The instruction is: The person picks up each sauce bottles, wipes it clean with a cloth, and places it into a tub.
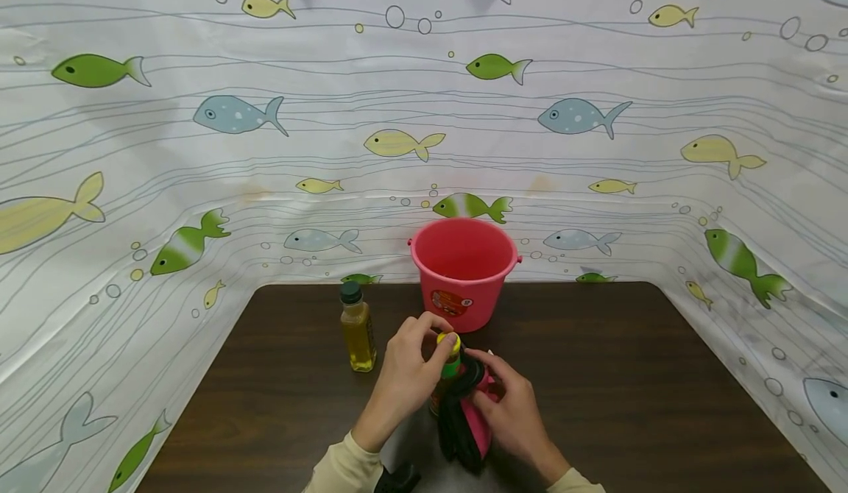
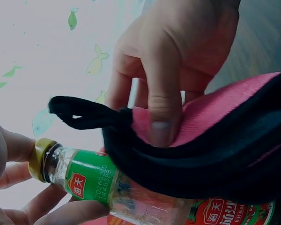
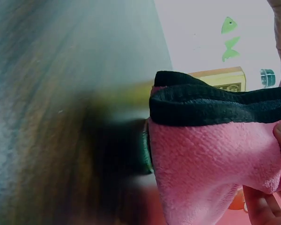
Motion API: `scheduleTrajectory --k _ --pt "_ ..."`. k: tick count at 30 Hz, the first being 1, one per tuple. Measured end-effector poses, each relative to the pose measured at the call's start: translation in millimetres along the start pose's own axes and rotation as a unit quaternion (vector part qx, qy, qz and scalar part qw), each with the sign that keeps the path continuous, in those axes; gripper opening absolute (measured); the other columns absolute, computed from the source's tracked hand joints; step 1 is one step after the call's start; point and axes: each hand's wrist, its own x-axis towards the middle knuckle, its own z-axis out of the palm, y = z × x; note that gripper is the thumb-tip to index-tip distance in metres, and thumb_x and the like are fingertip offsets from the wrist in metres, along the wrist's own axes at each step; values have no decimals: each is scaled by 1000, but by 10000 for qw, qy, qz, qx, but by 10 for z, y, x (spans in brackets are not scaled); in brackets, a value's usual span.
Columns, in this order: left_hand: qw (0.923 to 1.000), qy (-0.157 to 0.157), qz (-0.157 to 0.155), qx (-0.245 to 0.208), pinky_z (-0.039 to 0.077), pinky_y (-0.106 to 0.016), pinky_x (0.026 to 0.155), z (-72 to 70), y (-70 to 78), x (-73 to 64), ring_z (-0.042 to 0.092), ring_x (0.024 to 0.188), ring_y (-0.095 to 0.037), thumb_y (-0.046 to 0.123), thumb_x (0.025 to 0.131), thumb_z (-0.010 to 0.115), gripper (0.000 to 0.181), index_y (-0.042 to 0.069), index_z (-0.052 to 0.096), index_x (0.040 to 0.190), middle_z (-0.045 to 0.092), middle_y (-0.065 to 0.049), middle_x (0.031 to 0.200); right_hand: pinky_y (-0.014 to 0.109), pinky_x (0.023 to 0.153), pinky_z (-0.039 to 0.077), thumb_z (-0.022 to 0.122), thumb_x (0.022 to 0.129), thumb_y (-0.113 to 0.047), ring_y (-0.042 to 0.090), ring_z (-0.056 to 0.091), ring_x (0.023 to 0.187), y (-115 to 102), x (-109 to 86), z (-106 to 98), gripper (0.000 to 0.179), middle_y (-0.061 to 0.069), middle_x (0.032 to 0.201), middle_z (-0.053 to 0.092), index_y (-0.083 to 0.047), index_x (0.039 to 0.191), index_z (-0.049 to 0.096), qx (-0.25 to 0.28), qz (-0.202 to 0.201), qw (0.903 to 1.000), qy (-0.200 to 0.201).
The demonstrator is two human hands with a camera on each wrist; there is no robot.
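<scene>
A glass bottle (image 2: 89,173) with a yellow cap (image 1: 448,340), a green neck label and a red front label stands upright in front of me. My left hand (image 1: 411,364) holds it at the cap, thumb and fingers about the top. Against its side hangs a pink cloth (image 3: 201,150) with black edging and a black hanging loop (image 2: 79,112). My right hand (image 1: 517,405) pinches this cloth near the loop, the thumb on the pink face in the left wrist view. Folds of cloth hide part of the bottle's lower body.
A pink bucket (image 1: 464,294) stands behind my hands at the table's back edge. To the left is a bottle of yellow oil (image 1: 358,335) with a dark green cap. The dark wooden table (image 1: 629,375) is bordered by fish-patterned white sheeting (image 1: 331,66).
</scene>
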Motion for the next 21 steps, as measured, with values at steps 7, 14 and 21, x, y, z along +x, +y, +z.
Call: scheduleTrajectory --k 7,14,21 --pt "10000 24 8 38 48 -25 71 4 -7 -3 57 87 -13 28 103 69 11 19 69 110 62 -4 98 23 80 62 75 88 11 6 73 103 -104 40 -4 59 9 129 74 -24 136 69 307 -160 9991 253" --pt "10000 55 -20 66 49 -25 72 11 -2 -5 57 86 -12 25 102 70 9 20 69 110 63 -2 98 23 87 61 72 91 10 5 73 108 -207 70 -61 57 11 131 74 -19 140 66 648 -325 9966 384" --pt "9999 94 -41 87 49 -26 72 3 3 -19 58 85 -12 21 102 69 9 20 71 110 67 0 99 19 93 58 73 91 9 9 72 114 -244 108 -86 55 16 135 71 -15 140 66 864 -417 9945 420"
